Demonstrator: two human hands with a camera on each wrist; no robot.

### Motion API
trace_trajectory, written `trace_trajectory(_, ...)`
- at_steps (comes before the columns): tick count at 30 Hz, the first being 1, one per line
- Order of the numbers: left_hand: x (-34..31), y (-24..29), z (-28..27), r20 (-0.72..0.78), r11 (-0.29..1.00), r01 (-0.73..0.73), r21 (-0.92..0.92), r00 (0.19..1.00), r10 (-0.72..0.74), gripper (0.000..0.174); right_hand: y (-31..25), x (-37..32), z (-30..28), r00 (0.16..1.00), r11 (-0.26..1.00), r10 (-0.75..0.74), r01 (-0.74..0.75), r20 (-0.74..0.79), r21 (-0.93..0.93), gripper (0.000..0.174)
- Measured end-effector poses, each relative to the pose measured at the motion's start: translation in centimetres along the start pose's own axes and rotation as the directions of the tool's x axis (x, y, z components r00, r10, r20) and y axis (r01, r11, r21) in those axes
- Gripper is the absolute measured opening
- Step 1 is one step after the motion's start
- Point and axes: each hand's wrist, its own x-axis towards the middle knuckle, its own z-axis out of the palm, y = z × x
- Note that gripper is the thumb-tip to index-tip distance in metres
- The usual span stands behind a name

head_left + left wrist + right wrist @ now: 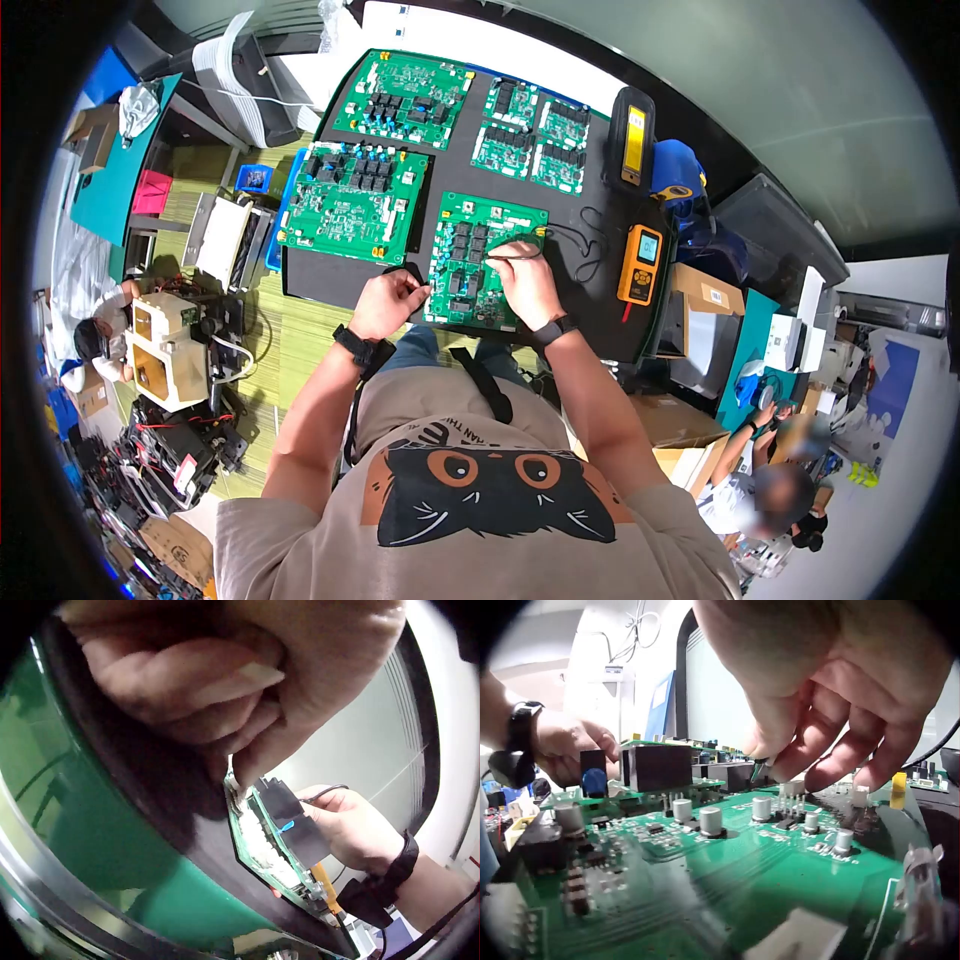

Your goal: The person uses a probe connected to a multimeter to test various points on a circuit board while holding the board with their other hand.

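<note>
A green circuit board (490, 212) with black relays lies near the front edge of the dark table. At its left edge, my left hand (388, 304) has curled fingers, with thumb and fingertip pinching the rim beside white connectors (259, 844). My right hand (527, 287) is over the board's right half, thumb and fingers pinching a thin dark item (760, 768) whose tip points down among the components. A dark cable (330, 790) loops by that hand in the left wrist view. The exact contact under the tip is hidden.
Two large green boards (350, 215) lie at the left and back left, several smaller ones (507, 138) at the back. On the right are an orange meter (640, 262), black cables (590, 245) and a black case with a yellow label (634, 140). Cardboard boxes (705, 290) stand beyond.
</note>
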Motion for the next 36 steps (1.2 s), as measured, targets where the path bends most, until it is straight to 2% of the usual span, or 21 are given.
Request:
trace_trajectory(5, 0.5, -0.5, -0.3, 0.048, 0.999, -0.033, -0.001, 0.998, 0.033, 0.026, -0.6, -0.7, 0.8, 0.995, 1.0, -0.01, 0.011, -0.102, 0.005, 0.006)
trace_trajectory(11, 0.8, -1.1, -0.4, 0.13, 0.998, -0.045, -0.046, 0.99, 0.05, 0.023, -1.2, -1.7, 0.5, 0.982, 0.998, 0.056, -0.06, -0.18, -0.018, 0.007)
trace_trajectory(12, 0.8, -0.9, -0.5, 0.138, 0.998, -0.039, -0.053, 0.989, 0.046, 0.023, -1.2, -2.0, 0.4, 0.98, 0.995, 0.1, -0.101, -0.174, 0.006, 0.009)
trace_trajectory(21, 0.8, 0.3, -0.9, 0.177, 0.999, 0.003, -0.044, 0.984, 0.005, 0.02, 0.1, -1.7, -1.0, 0.98, 0.993, 0.114, -0.113, -0.164, 0.016, 0.012)
trace_trajectory(22, 0.8, -0.2, -0.8, 0.17, 0.999, -0.007, -0.051, 0.985, 0.016, 0.02, 0.3, -1.7, -1.0, 0.974, 0.986, 0.164, -0.16, -0.155, 0.035, 0.012)
trace_trajectory(26, 0.9, -1.3, -0.3, 0.124, 0.997, -0.034, -0.068, 0.991, 0.043, 0.02, 1.1, -1.0, -1.7, 0.98, 0.989, 0.143, -0.137, -0.136, 0.054, 0.012)
trace_trajectory(31, 0.7, -1.3, 0.1, 0.093, 0.998, -0.009, -0.061, 0.996, 0.014, 0.021, 1.6, -0.3, -2.5, 0.968, 0.975, 0.218, -0.213, -0.121, 0.057, 0.012)
trace_trajectory(36, 0.7, -1.0, -0.1, 0.079, 0.997, -0.004, -0.072, 0.997, 0.01, 0.02, 1.9, 0.2, -1.7, 0.98, 0.984, 0.176, -0.172, -0.091, 0.052, 0.013)
